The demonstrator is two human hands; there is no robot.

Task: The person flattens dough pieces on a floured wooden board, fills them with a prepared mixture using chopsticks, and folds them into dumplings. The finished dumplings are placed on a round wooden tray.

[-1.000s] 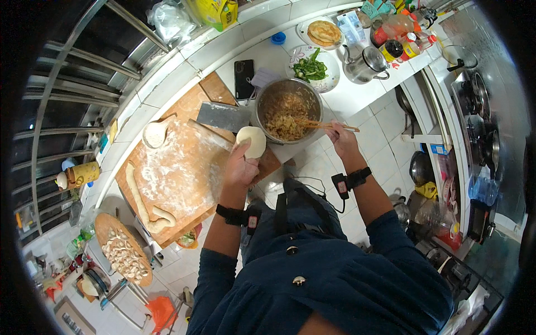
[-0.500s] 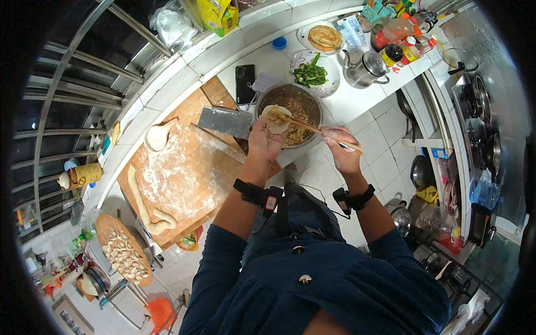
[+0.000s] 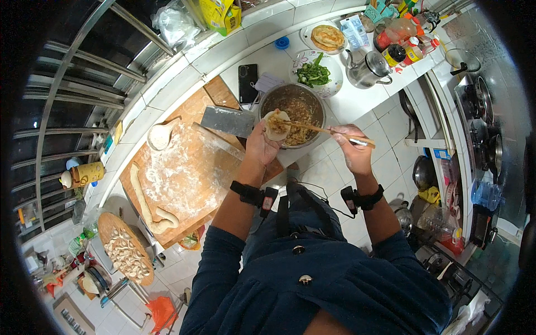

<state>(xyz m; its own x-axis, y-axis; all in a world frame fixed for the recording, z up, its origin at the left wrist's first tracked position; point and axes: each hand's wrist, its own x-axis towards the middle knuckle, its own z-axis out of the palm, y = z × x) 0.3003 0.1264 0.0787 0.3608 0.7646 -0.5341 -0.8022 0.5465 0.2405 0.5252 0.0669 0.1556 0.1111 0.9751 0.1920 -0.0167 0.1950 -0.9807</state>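
Note:
My left hand (image 3: 264, 144) holds a round dumpling wrapper (image 3: 277, 133) with a heap of filling (image 3: 276, 119) on it, over the near left rim of a metal pot (image 3: 320, 106). Chopsticks (image 3: 321, 129) are gripped in my right hand (image 3: 353, 148), and their tips reach to the filling on the wrapper. More chopped filling (image 3: 296, 103) lies in the pot. Just left of the pot is a cleaver (image 3: 226, 121), its broad blade flat on the board. A rolling pin (image 3: 219, 139) lies below it, near my left wrist.
A floured wooden board (image 3: 192, 209) carries a dough rope (image 3: 144, 192) and a bowl of flour (image 3: 160, 137). Dumplings fill a round tray (image 3: 124, 245) at lower left. A phone (image 3: 248, 84), a plate of green peppers (image 3: 313, 72), flatbreads (image 3: 328, 37), a kettle (image 3: 369, 70) and bottles (image 3: 413, 51) stand beyond.
My right hand has moved slightly right and down with the chopsticks, which have drawn a little toward me. The left hand keeps hold of the wrapper.

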